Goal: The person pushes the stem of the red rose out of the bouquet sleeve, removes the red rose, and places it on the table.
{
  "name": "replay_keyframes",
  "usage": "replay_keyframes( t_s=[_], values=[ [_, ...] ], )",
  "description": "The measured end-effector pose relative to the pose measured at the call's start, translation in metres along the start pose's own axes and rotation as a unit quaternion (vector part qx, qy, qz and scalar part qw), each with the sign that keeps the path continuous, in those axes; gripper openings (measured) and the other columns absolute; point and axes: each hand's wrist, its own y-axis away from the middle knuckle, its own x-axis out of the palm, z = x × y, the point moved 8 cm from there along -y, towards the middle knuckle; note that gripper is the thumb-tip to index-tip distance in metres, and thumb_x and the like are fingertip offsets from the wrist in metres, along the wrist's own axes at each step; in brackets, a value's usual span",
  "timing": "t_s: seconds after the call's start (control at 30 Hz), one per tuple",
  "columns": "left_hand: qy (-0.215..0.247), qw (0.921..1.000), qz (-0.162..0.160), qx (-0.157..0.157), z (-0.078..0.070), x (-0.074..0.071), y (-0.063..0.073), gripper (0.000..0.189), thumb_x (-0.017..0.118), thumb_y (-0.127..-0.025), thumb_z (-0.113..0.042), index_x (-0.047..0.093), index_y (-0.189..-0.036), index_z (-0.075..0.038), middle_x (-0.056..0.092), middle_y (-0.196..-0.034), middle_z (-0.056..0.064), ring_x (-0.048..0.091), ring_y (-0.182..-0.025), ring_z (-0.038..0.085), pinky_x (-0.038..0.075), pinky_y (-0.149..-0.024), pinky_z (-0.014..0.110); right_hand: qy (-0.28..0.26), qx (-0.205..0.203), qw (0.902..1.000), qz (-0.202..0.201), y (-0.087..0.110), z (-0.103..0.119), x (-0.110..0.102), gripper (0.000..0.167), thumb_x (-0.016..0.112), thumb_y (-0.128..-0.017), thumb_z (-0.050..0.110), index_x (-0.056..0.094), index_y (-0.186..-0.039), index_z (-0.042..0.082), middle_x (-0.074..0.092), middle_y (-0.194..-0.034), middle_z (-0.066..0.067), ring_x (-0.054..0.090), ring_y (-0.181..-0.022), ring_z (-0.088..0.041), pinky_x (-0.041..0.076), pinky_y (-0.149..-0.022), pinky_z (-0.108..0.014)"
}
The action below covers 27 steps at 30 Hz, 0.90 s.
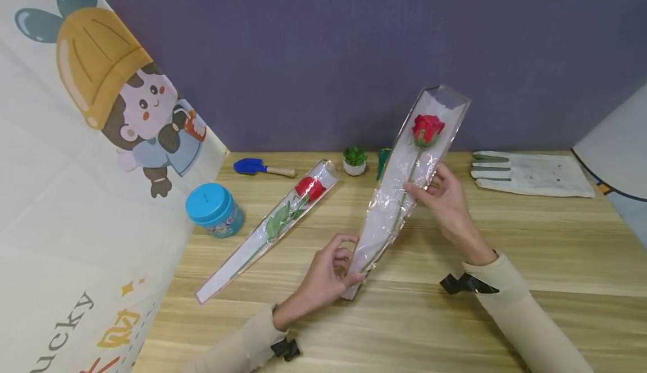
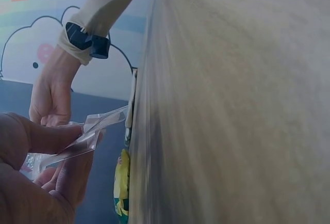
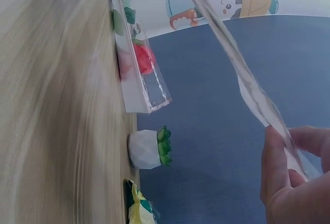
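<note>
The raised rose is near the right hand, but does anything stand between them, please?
Yes, the wrapper: the right hand grips its outside, with the rose inside. Nothing else visible stands between them.

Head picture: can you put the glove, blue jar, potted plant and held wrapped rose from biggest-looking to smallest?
1. Held wrapped rose (being nearer the camera may help it look bigger)
2. Glove
3. Blue jar
4. Potted plant

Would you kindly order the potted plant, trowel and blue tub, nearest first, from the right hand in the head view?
1. Potted plant: back, left of the right hand.
2. Trowel: back, farther left.
3. Blue tub: leftmost of the three.
</note>
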Motion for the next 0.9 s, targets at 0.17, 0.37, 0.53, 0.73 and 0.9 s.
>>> replay_keyframes(
  t_s=[0.17,0.37,0.53,0.73,0.9],
  values=[
    [-0.004,1.0000,-0.004,-0.001,0.001,0.001,0.000,0.065,0.084,-0.079,0.005,0.055,-0.135,-0.010,0.079,-0.094,0.013,0.071,-0.076,0.005,0.063,-0.072,0.024,0.026,0.009,0.9996,0.005,0.000,-0.002,0.001,0.063,0.072,-0.091,-0.007,0.048,-0.147,0.006,0.072,-0.114,0.009,0.070,-0.087,-0.006,0.063,-0.076,-0.020],
    [-0.014,0.9998,-0.010,-0.007,0.001,0.001,-0.001,0.060,0.083,-0.080,0.005,0.057,-0.132,-0.009,0.079,-0.094,0.013,0.070,-0.078,0.004,0.062,-0.074,0.023,0.031,0.018,0.9993,0.011,0.000,-0.005,0.005,0.063,0.069,-0.093,-0.009,0.043,-0.150,0.002,0.070,-0.117,0.010,0.071,-0.090,-0.004,0.063,-0.078,-0.019],
    [-0.020,0.9997,-0.012,-0.007,0.000,0.001,-0.002,0.060,0.084,-0.080,0.003,0.057,-0.133,-0.010,0.078,-0.095,0.011,0.071,-0.079,0.005,0.062,-0.076,0.023,0.043,0.025,0.9987,0.013,0.001,-0.006,0.006,0.064,0.068,-0.093,-0.009,0.043,-0.151,0.003,0.070,-0.117,0.012,0.070,-0.090,-0.004,0.063,-0.079,-0.019],
    [-0.020,0.9996,-0.020,0.006,-0.005,-0.001,-0.006,0.057,0.084,-0.081,0.002,0.058,-0.130,-0.010,0.077,-0.096,0.011,0.072,-0.082,0.009,0.062,-0.080,0.022,0.078,0.025,0.9964,0.024,0.003,-0.008,0.010,0.069,0.070,-0.093,-0.006,0.040,-0.154,0.001,0.069,-0.117,0.017,0.071,-0.096,-0.004,0.063,-0.083,-0.020],
    [-0.019,0.9996,-0.021,0.002,-0.008,0.001,-0.010,0.056,0.083,-0.081,0.003,0.059,-0.130,-0.009,0.077,-0.097,0.011,0.072,-0.084,0.009,0.062,-0.083,0.022,0.066,0.015,0.9973,0.029,0.003,-0.010,0.013,0.064,0.070,-0.093,-0.008,0.042,-0.150,-0.001,0.071,-0.114,0.015,0.071,-0.096,-0.004,0.063,-0.083,-0.020]
  ],
)
